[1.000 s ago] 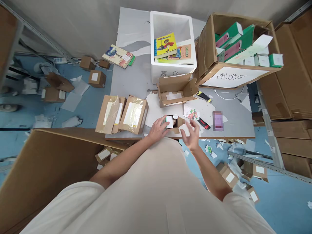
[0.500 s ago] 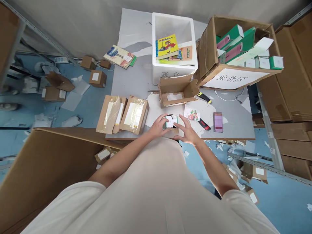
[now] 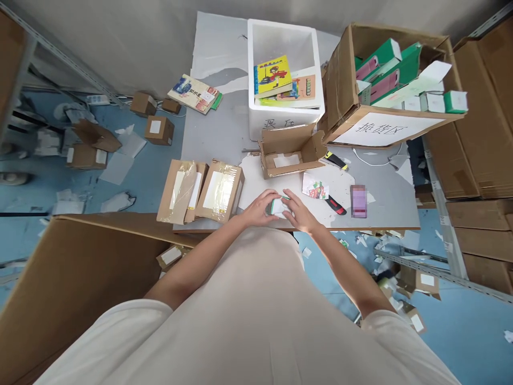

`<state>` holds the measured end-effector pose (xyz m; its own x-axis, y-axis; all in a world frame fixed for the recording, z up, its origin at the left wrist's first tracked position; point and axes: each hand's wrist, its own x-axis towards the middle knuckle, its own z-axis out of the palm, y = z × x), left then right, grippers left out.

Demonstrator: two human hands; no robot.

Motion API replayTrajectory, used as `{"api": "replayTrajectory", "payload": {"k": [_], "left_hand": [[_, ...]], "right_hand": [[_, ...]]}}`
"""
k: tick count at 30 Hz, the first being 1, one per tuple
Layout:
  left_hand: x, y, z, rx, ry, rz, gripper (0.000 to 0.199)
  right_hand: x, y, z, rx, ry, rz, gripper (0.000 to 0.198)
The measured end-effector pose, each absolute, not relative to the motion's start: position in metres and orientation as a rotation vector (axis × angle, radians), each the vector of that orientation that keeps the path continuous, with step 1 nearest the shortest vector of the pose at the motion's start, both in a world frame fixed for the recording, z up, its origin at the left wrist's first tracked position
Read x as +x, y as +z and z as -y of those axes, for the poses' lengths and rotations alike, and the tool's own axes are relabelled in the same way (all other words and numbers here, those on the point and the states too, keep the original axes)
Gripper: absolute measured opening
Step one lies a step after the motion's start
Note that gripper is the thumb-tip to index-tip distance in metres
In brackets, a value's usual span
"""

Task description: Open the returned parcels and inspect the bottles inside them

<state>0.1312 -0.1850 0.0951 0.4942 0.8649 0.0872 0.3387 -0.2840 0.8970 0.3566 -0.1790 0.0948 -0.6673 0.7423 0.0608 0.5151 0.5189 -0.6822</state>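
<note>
At the front edge of the table, a small white box with green edges (image 3: 277,206) is between my two hands. My left hand (image 3: 259,209) grips its left side, fingers curved around it. From the right, my right hand (image 3: 300,212) closes on the box, its fingers over the top and right side. Those fingers hide part of the box. Just beyond my hands stands an open cardboard box (image 3: 285,167) with a white paper inside. A printed card (image 3: 315,186) and a red-and-black utility knife (image 3: 335,205) lie to the right of my right hand.
Two taped cartons (image 3: 219,191) lie at left. Behind stand a white foam box (image 3: 286,118) holding books and a large carton (image 3: 340,88) of green boxes. A yellow-and-black knife (image 3: 335,160) and purple phone-like item (image 3: 358,201) lie at right. Floor boxes (image 3: 159,130) and scraps surround the table.
My right hand has moved left and closed onto the small box; its fingers were spread beside it before. The box's dark gap is now covered. Green-and-white scraps now show on the floor at right.
</note>
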Motion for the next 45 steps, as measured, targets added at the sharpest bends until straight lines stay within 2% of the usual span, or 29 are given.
{"api": "replayTrajectory", "payload": {"k": [3,9,12,17,21,24,29,33,37,39,42,45], "left_hand": [[0.129,0.099,0.182,1.855,0.691,-0.984,0.051],[0.128,0.101,0.181,1.827,0.687,-1.007,0.055],[0.127,0.1,0.181,1.755,0.674,-1.037,0.065],[0.126,0.101,0.18,1.635,0.633,-0.988,0.08],[0.125,0.107,0.176,1.653,0.608,-1.006,0.088],[0.12,0.11,0.175,1.699,0.612,-1.045,0.098],[0.101,0.107,0.184,1.65,0.62,-1.171,0.096],[0.084,0.104,0.196,1.588,0.586,-1.272,0.089],[0.079,0.1,0.202,1.541,0.502,-1.351,0.079],[0.082,0.097,0.202,1.529,0.488,-1.365,0.074],[0.089,0.088,0.205,1.525,0.502,-1.367,0.066],[0.092,0.07,0.214,1.487,0.497,-1.41,0.061]], "right_hand": [[0.358,0.09,0.183,-0.965,0.877,2.546,0.078],[0.347,0.092,0.188,-1.203,0.677,2.655,0.059],[0.341,0.099,0.19,-1.219,0.572,2.728,0.054],[0.337,0.106,0.193,-1.25,0.496,2.797,0.061],[0.333,0.104,0.186,-1.334,0.457,2.816,0.053],[0.333,0.102,0.178,-1.333,0.477,2.822,0.053],[0.355,0.136,0.154,-1.334,0.465,2.622,0.051],[0.398,0.226,0.091,-1.381,0.286,2.298,0.052],[0.434,0.331,-0.021,-1.501,-0.152,1.952,0.062],[0.44,0.365,-0.085,-1.604,-0.328,1.799,0.066],[0.44,0.377,-0.173,-1.786,-0.398,1.607,0.066],[0.436,0.35,-0.238,-1.97,-0.33,1.449,0.064]]}}
